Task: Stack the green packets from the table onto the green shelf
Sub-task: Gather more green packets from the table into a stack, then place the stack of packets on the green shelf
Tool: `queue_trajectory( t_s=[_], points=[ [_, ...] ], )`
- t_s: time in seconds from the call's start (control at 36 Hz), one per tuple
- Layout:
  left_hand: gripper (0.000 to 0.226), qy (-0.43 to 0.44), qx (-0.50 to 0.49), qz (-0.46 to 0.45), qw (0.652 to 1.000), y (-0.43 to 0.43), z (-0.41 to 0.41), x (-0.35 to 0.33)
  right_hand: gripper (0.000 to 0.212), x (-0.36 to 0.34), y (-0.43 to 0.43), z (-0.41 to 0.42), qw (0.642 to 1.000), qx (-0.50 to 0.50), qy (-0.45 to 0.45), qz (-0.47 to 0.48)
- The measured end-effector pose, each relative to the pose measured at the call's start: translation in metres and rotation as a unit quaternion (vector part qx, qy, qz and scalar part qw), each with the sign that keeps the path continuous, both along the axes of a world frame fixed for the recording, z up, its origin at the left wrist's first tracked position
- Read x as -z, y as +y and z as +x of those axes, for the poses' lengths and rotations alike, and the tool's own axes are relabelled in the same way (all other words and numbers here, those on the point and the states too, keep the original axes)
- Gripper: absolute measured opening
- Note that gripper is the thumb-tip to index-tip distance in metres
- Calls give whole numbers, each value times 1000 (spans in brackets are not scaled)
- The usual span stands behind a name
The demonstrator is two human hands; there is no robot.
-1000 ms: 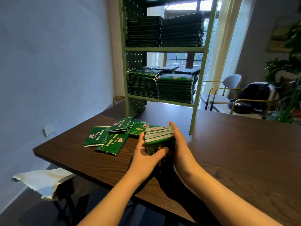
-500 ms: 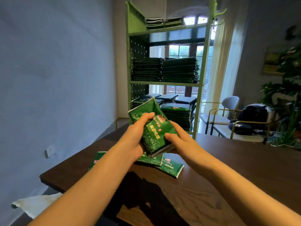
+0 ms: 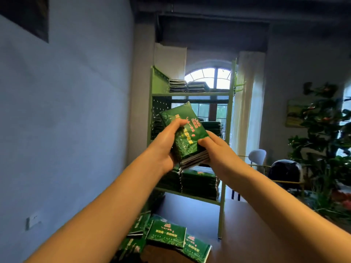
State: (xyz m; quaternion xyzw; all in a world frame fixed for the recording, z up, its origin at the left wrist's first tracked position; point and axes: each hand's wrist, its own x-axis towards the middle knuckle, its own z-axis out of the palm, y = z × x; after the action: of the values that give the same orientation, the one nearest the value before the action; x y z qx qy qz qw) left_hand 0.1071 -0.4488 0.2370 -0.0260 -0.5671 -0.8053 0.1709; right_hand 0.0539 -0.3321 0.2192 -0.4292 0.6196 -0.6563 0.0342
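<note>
Both hands clamp tilted bundle of glossy green packets (image 3: pixel 188 135), left hand (image 3: pixel 167 145) at left side, right hand (image 3: pixel 214 147) at lower edge. We see it before green metal pegboard shelf (image 3: pixel 190 94), not yet on it. Risk, we judge: slick packets slide apart from tilt, spill onto dark wooden table (image 3: pixel 256 234).

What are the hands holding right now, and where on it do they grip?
A stack of green packets, in front of the green shelf: the left hand grips its left edge, the right hand its lower right corner.
</note>
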Motion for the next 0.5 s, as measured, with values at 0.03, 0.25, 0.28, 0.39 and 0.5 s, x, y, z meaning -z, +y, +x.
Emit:
queue_trajectory(
  t_s=[0.03,0.25,0.28,0.39,0.5],
  points=[
    [22,-10,-3,-19,1000,-2,-2,-4,21,-6,0,0,1000,-3,-3,3],
    [21,-37,-45,-90,994,-15,-14,-44,37,-40,11,-8,991,12,107,83],
    [23,-32,-55,-94,994,-17,-16,-51,36,-44,13,-9,982,24,167,82],
    [30,-31,-69,-113,991,-22,-19,-75,64,-61,25,-17,814,203,531,116],
    [28,-41,-38,-100,993,-24,-17,-91,80,-81,28,-35,632,255,717,146]
  ],
)
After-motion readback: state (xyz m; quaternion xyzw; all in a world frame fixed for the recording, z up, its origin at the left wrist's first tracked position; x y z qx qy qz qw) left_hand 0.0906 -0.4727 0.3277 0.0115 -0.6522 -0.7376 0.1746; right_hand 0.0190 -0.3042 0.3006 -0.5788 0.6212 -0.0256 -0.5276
